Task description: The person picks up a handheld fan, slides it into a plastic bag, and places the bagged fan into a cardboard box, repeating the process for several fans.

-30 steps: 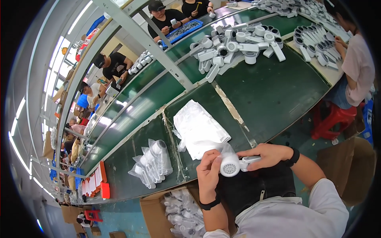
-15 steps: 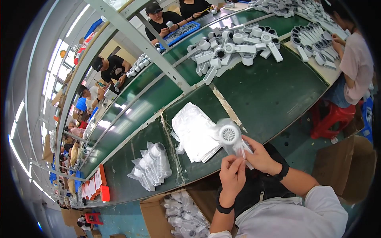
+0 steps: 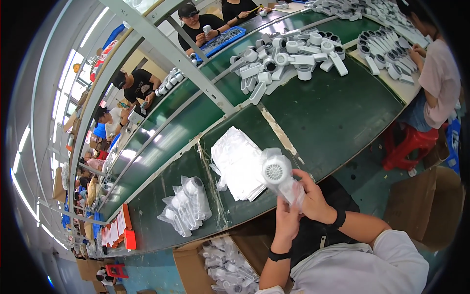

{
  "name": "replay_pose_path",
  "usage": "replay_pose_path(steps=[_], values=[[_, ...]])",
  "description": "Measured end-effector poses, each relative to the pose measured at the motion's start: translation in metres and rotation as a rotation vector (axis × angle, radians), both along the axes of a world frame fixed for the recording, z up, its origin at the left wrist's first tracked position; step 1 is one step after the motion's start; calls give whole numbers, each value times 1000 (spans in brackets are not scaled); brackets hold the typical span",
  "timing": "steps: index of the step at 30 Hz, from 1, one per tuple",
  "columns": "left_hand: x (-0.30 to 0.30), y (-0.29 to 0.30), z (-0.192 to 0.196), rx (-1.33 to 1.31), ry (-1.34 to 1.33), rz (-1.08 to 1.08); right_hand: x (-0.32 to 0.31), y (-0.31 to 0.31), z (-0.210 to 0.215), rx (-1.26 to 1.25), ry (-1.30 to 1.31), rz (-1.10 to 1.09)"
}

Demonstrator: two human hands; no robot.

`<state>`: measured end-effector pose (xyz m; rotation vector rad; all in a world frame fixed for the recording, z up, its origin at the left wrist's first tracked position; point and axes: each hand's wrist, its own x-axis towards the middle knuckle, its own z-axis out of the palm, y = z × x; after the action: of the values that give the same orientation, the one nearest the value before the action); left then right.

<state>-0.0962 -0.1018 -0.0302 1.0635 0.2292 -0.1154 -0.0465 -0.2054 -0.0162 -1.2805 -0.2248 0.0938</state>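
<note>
A white handheld fan (image 3: 275, 171) with a round grille sits inside a clear plastic bag, held over the table's near edge. My right hand (image 3: 316, 200) is closed round the bagged handle from the right. From below, my left hand (image 3: 287, 219) pinches the lower end of the bag and handle. Just left of the fan lies a stack of flat white plastic bags (image 3: 236, 164). Farther left, several bagged fans (image 3: 188, 206) rest in a row on the green table (image 3: 338, 117).
Unbagged fans (image 3: 293, 56) are heaped at the far side. Below the table edge stands a cardboard box (image 3: 188, 264) of bagged fans. An orange bin (image 3: 128, 239) sits at left. A co-worker (image 3: 443, 83) works at right by a red stool (image 3: 409, 147); others sit across the line.
The fan has shifted slightly left and down in my hands. My left hand has moved down along the handle, and the bag now wraps closer around the lower end.
</note>
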Motion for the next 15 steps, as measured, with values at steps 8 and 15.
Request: replay_pose_path(steps=[8,15], values=[[1,18,-7,-202,-80,-146,16,-16,14,-406,-423,-335],[2,26,11,-278,-199,27,21,-25,13,-533,-622,-362]])
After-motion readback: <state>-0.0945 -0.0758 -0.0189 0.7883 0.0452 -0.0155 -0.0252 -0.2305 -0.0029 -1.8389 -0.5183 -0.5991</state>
